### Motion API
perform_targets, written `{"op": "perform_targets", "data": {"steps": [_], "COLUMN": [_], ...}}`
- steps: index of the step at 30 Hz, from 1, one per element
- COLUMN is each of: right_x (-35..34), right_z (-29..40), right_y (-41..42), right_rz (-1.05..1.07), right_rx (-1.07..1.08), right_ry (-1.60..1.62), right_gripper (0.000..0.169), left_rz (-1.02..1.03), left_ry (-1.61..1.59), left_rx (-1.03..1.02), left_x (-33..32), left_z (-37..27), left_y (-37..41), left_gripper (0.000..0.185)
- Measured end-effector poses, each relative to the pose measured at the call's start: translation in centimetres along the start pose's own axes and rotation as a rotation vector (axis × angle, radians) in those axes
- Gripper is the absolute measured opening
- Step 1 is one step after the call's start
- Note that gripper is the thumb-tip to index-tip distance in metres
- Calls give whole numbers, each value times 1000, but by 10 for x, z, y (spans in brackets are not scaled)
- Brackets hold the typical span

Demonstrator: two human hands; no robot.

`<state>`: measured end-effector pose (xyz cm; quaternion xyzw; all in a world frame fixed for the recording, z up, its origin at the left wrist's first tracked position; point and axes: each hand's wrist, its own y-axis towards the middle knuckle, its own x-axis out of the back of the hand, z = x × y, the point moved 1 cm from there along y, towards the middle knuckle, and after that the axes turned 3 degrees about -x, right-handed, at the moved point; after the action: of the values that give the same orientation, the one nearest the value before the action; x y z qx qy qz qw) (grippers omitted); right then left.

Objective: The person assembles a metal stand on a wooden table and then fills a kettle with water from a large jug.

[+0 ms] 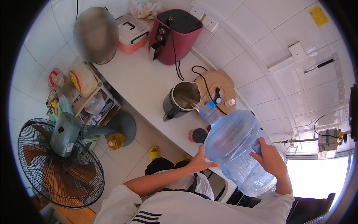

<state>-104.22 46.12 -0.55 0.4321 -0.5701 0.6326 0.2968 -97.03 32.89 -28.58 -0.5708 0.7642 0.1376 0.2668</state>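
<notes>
Both my hands hold a large clear blue plastic water jug [237, 142], tilted with its neck down toward the left. My left hand [202, 161] supports it from below near the shoulder, thumb and fingers spread against the plastic. Over the upper side of the body, my right hand [268, 156] presses with its fingers. Water [193, 103] runs from the jug's mouth into a dark electric kettle [181, 98] with a steel interior. The kettle stands upright on the white counter [139, 81], lid off or open, its black handle facing me. A blue cap piece [210, 104] shows beside the jug's mouth.
Behind the kettle lie a round tan board [223, 79] and a black cord. A dark-lidded jar [199, 135] sits near the jug. Farther off are a red air fryer [179, 36] and a lidded box [132, 33]. A standing fan [61, 162] and shelf [92, 103] are at left.
</notes>
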Motion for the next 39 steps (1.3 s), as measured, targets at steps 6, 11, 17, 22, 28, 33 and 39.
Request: {"op": "perform_targets", "data": {"steps": [6,11,17,22,28,33,39], "right_x": [2,-3,-21,-40,-75,-119,-136], "right_z": [3,-3,-13,-13,-24,-43,-56], "right_y": [2,1,6,11,14,3,-32], "right_rz": [16,-2,-56,-109,-153,-436,-901], "right_rx": [-12,4,-60,-61,-76,-18,-95], "right_ry": [-3,18,129,243,519,943,1481], "right_gripper": [45,45,46,44,41,34,30], "left_rz": [6,0,-96,-185,-223,-169,28], "left_ry": [-22,-27,-168,-132,79,316,543], "left_rx": [58,32,51,19,-178,-424,-552], "left_x": [-1,-1,2,17,25,9,-45], "left_z": [-13,-1,-15,-24,-59,-101,-146], "left_y": [-3,-2,-7,-12,-17,-15,1], "left_gripper": [89,89,96,103,112,127,123]}}
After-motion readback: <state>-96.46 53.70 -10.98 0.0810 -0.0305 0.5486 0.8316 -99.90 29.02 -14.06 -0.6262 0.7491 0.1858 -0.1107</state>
